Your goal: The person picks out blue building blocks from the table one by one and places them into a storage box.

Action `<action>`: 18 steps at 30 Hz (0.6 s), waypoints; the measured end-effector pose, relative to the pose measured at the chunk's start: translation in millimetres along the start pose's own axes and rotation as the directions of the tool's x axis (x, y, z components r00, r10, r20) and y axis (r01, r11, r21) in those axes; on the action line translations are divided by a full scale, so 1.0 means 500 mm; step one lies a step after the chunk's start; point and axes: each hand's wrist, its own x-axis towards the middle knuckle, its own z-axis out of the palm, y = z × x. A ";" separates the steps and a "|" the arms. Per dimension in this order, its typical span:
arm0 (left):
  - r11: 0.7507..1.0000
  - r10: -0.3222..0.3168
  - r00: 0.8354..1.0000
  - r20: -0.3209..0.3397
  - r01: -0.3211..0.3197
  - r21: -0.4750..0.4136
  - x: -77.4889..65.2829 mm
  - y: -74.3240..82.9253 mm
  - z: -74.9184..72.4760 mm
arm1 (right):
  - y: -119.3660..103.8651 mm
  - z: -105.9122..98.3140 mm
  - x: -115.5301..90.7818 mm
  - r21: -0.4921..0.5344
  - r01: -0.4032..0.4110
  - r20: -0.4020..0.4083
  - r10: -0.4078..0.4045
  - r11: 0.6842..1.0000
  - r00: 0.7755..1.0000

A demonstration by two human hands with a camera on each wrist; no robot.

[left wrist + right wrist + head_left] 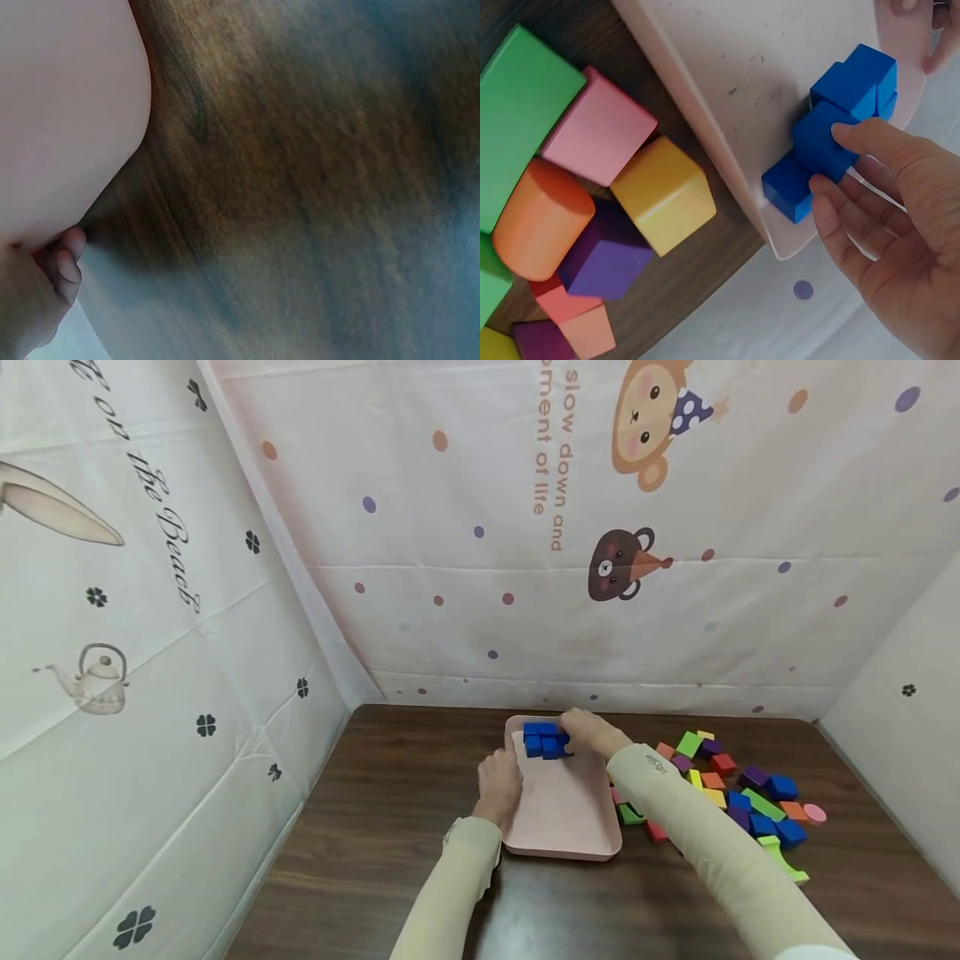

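Observation:
A shallow pink tray lies on the table, its long side pointing away from me. My left hand grips its left rim; in the left wrist view the curled fingers are at the tray's edge. Several blue blocks are grouped at the tray's far end. My right hand reaches over the far right corner. In the right wrist view its thumb and fingers pinch one blue block, which sits against the other blue blocks.
Right of the tray, loose colored blocks are spread out, among them a green arch, a yellow block and an orange cylinder. Some lie under my right forearm. Patterned cloth rises behind the wooden table and at both sides.

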 end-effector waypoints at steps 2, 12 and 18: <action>1.000 -0.002 1.000 -0.001 0.002 0.004 -0.003 0.002 0.002 | -0.003 0.003 0.000 0.004 -0.004 0.008 0.004 1.000 1.000; 0.999 0.023 0.999 -0.040 -0.022 0.023 -0.003 0.010 0.007 | -0.004 0.013 0.000 0.002 -0.013 0.011 0.013 1.000 1.000; 1.000 0.013 1.000 -0.023 -0.013 0.027 0.003 0.004 0.006 | 0.005 -0.012 -0.012 0.005 0.012 -0.026 -0.012 1.000 1.000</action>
